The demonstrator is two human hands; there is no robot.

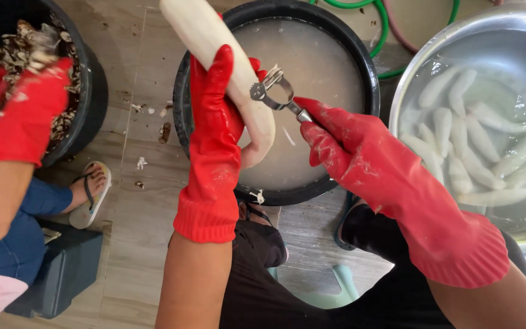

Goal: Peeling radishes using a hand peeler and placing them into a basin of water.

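My left hand (217,116), in a red rubber glove, grips a long white peeled root (214,36) and holds it slanted over a black tub (185,97) of cloudy water. My right hand (351,149), also in a red glove, holds a metal peeler (275,91) whose blade rests against the root's lower part, close to the left hand's fingers. A thin white shaving floats in the tub.
A steel basin (409,79) at the right holds several peeled white roots in water. At the left, another person's red-gloved hands (28,109) work over a black bucket (92,91) of brown peelings; their sandalled foot (89,189) rests on the wooden floor. Green hose lies behind.
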